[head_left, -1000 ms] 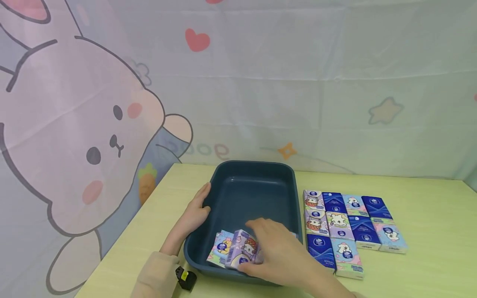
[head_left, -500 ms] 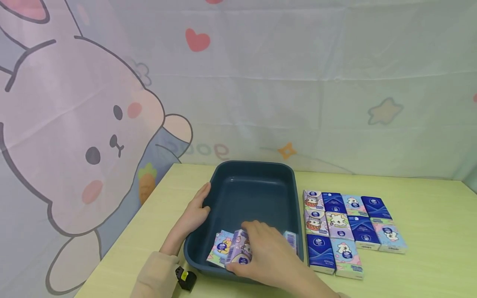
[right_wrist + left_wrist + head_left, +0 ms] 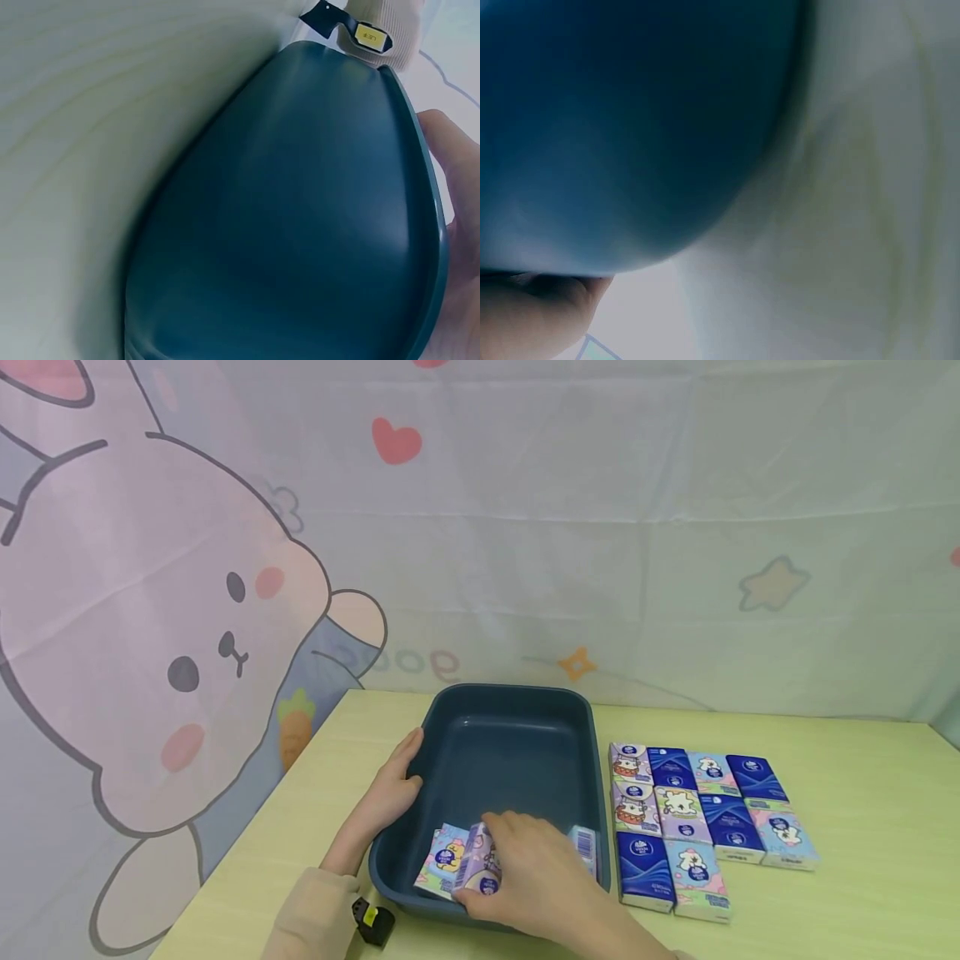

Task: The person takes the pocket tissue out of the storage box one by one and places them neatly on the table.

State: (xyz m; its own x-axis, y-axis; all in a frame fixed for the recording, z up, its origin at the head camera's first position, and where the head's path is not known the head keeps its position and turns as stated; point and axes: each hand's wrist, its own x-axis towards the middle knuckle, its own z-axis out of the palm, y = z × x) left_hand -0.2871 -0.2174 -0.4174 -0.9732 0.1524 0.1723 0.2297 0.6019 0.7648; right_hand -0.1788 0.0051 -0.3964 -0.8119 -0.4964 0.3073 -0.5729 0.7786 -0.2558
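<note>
While steadying the tray (image 3: 517,768) with the left hand (image 3: 393,785), with fingers straight along the outside of its left wall, pinching a purple pack (image 3: 474,864) lengthwise between thumb and fingers of the right hand (image 3: 536,872), going by the head view. Probably on the step of placing or adjusting packs at the tray's near end, can't tell which tbh. Likely calls for a tidy alignment next, without bumping the yellow-character pack (image 3: 438,864) just to the left. As for the purple pack, found inside the tray, partly covered by the right hand. In the left wrist view, only get blurry tray wall and a bit of left hand, no pack. Similar luck in the right wrist view: mostly outer tray wall, can't make out the grip or any pack.
</note>
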